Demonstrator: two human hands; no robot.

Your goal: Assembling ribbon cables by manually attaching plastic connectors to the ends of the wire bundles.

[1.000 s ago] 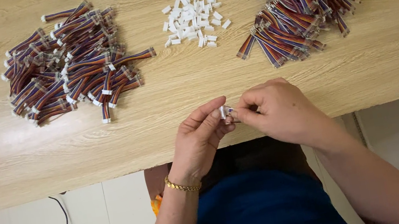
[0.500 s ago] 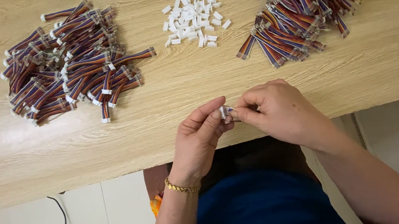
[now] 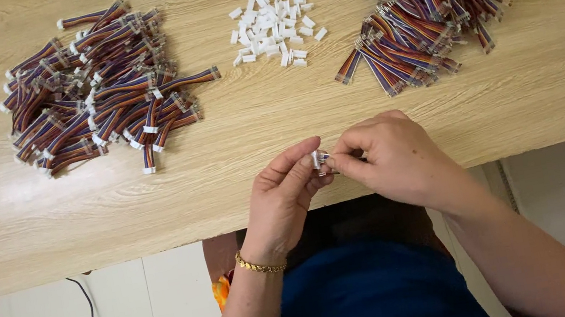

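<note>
Both hands (image 3: pixel 346 171) pinch small white connector (image 3: pixel 318 159) above table (image 3: pixel 227 191).

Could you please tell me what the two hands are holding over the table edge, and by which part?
Both the left hand and the right hand pinch a small white connector between their fingertips; which part each grip takes cannot be told.

Left hand (image 3: pixel 287 196) and right hand (image 3: pixel 393 159) meet, fingers (image 3: pixel 298 157) pinched together.
</note>
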